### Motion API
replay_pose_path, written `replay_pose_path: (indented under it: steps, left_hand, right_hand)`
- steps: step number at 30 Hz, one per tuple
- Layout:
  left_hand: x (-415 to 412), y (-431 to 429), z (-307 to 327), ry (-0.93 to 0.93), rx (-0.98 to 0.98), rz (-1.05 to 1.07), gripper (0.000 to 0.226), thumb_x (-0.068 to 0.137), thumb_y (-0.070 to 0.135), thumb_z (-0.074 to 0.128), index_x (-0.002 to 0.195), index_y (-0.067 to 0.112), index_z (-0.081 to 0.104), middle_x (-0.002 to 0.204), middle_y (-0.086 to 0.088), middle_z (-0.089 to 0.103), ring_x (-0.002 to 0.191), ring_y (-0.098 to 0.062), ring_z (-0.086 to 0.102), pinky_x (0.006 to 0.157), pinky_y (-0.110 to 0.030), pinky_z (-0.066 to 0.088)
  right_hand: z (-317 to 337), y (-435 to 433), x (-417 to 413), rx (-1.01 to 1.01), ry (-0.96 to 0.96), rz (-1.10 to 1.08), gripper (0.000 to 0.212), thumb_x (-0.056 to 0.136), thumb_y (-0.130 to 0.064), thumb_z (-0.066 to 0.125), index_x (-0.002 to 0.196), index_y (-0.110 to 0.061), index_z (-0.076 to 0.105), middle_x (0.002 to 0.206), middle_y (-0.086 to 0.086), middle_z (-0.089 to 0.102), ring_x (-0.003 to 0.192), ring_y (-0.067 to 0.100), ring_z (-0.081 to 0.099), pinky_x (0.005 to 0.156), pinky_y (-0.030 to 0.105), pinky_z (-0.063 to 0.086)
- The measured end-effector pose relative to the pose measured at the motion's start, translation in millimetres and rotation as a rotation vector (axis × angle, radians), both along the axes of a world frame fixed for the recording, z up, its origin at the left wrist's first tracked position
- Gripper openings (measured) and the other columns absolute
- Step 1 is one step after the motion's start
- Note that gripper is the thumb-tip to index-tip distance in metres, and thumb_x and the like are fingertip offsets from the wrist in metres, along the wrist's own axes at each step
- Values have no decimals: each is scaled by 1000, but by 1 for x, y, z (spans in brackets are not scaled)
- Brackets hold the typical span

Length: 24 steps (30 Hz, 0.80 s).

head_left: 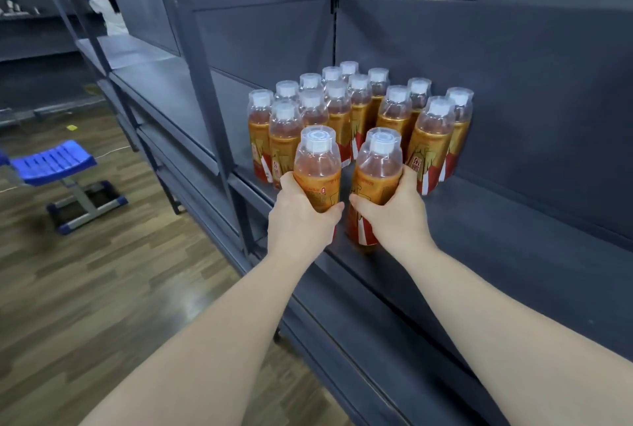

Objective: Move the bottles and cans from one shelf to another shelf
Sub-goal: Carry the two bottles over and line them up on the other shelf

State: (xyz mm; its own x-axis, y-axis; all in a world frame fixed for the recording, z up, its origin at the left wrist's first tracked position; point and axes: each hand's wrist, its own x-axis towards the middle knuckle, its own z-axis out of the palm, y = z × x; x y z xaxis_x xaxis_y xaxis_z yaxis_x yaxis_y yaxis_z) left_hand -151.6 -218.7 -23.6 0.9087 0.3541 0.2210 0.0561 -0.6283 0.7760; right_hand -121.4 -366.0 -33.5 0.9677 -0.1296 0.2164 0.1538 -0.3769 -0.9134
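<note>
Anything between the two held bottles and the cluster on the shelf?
Nothing visible. The left hand grips the left bottle, the right hand the right bottle, both just before the cluster on the shelf.

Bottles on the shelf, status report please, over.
Left hand grips left bottle; right hand grips right bottle. Both upright at the front of the shelf. Bottle cluster stands close behind.
</note>
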Motion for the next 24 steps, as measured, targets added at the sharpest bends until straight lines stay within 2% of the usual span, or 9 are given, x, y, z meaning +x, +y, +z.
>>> replay_pose_path:
  steps: [4,7,13,18,24]
  left_hand:
    - [27,-10,-6,6,30,-78,62,79,48,78,117,28,33,113,5,56,104,-22,61,80,-32,52]
    - [49,-15,-9,1,22,-128,69,79,48,79,127,23,36,119,3,58,106,-20,61,84,-33,54]
    - [97,-16,-10,0,16,-262,75,78,49,79,130,18,36,120,-1,59,107,-23,62,87,-37,56]
    - [127,-15,-8,-2,7,-388,79,78,49,79,134,16,34,122,-4,58,109,-25,61,90,-41,55]
    - [147,-14,-14,42,-13,-496,84,80,48,77,141,17,28,127,-6,55,113,-27,59,92,-44,54]
  right_hand:
    - [-1,-11,21,-15,8,-58,81,82,-35,80,146,-27,30,119,-17,49,107,5,50,90,28,45]
    - [0,-14,34,-38,10,-98,81,82,-36,80,145,-28,30,122,-17,48,110,6,50,94,30,46]
    - [1,-16,50,-65,14,-228,80,81,-36,81,143,-29,31,130,-13,52,120,14,56,100,37,50]
    - [3,-14,55,-56,37,-350,81,81,-34,80,145,-27,31,123,-14,51,108,9,54,89,29,47]
    - [-2,-8,54,-41,56,-434,84,82,-32,80,148,-26,27,126,-14,53,113,8,55,91,26,47]
